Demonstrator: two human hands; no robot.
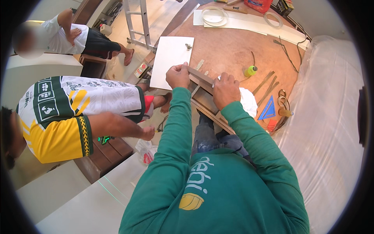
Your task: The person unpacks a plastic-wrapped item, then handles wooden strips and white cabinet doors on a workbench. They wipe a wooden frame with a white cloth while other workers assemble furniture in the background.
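A brown wooden frame with dividers (205, 97) slants in front of me, between my body and the table. My left hand (178, 76) is closed on its far left corner, thumb and fingers pinching the edge. Over the frame's right side, my right hand (226, 91) is closed with curled fingers; a small whitish bit shows at its fingertips, too small to name. White crumpled cloth (248, 102) lies just right of that hand. Beyond the left hand is a white panel (167, 64) with a small metal fitting (188, 46) on it.
The brown tabletop (230, 43) holds a yellow-green bottle (250, 71), thin wooden strips (265, 82), a blue set square (267, 108) and tape rolls (283, 97). A person in a yellow-and-white shirt (78, 99) is close on my left; another stands beyond, near a ladder (136, 23).
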